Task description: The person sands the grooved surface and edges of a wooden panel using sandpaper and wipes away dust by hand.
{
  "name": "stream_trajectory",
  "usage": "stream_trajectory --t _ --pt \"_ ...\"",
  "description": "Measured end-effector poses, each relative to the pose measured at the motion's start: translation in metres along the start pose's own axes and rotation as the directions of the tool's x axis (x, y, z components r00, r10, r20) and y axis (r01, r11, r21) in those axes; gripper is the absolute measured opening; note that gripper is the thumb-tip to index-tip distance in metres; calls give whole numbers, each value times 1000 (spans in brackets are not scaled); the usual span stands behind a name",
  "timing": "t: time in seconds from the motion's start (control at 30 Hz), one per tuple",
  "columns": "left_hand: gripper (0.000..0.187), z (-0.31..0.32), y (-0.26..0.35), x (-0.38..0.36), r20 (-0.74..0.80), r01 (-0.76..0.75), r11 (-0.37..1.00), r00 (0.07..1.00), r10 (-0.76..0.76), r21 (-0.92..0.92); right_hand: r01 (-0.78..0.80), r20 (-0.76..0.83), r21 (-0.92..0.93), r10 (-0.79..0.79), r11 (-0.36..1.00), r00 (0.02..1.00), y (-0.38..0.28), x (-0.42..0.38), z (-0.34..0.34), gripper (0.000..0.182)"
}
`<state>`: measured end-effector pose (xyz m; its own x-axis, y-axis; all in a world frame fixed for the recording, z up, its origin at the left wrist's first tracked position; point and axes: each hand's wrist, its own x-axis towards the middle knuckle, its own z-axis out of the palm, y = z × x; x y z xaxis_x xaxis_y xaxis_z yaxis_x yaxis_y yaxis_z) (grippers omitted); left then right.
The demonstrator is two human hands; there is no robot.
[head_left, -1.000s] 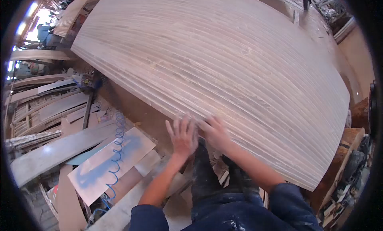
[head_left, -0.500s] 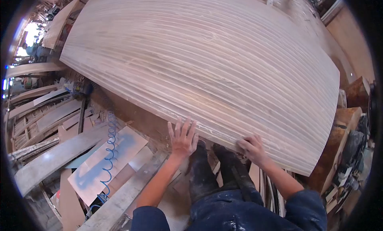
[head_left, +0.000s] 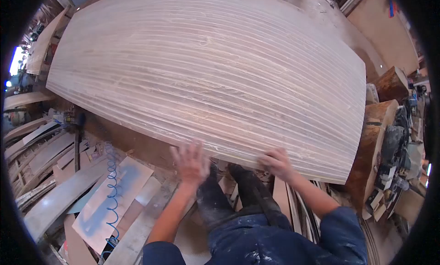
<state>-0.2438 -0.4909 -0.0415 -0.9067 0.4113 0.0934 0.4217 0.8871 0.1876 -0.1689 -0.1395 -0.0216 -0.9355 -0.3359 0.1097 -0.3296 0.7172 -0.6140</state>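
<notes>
A large pale wooden panel (head_left: 206, 77), curved at its ends and lined with long parallel ridges, fills the upper part of the view. Dust and fine shavings lie on its face. My left hand (head_left: 190, 164) is spread and slightly blurred at the near edge, its fingertips overlapping the panel there. Farther right along the same edge, my right hand (head_left: 276, 164) has its fingers bent around the rim, the tips partly hidden and blurred. Below the panel, my dark, dusty trouser legs show between the two forearms.
A blue coiled hose (head_left: 111, 191) crosses a blue-stained board (head_left: 112, 203) at the lower left. Stacked planks and offcuts (head_left: 46, 150) fill the left side. Thick timber blocks (head_left: 378, 141) stand close to the panel's right end, with assorted scraps beyond.
The view has shifted, so the panel appears farther left. My left hand has pulled back slightly from the panel's edge, fingers still spread; my right hand stays at the edge.
</notes>
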Motion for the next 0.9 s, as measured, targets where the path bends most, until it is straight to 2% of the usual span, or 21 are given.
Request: stream_trajectory --t 0.07,0.13,0.23,0.27,0.33,0.63,0.77,0.9 --pt "64 8 37 -5 -30 -84 989 996 81 -120 -41 29 -61 42 997 999 17 -47 -32 34" --pt "63 17 50 -3 -57 -73 987 996 65 -141 -8 31 -67 10 998 999 16 -47 -39 35" --pt "61 11 12 1 -90 -45 993 995 36 -110 11 64 -73 -6 997 998 3 -7 -3 32" --pt "59 7 -6 5 -112 -46 995 993 36 -88 28 32 -58 -26 998 999 -6 18 14 31" --pt "58 1 -54 7 -128 -13 998 992 5 -63 68 -55 -2 -68 998 996 -53 89 40 29" --pt "61 -36 -305 48 -204 184 983 963 -177 16 112 -39 108 -108 988 993 -185 364 201 29" --pt "61 -49 -416 65 -278 219 975 939 -201 34 123 -55 132 -117 984 992 -236 474 276 30" --pt "52 -68 -516 85 -305 256 963 927 -220 81 152 -64 133 -145 979 987 -281 575 336 31"
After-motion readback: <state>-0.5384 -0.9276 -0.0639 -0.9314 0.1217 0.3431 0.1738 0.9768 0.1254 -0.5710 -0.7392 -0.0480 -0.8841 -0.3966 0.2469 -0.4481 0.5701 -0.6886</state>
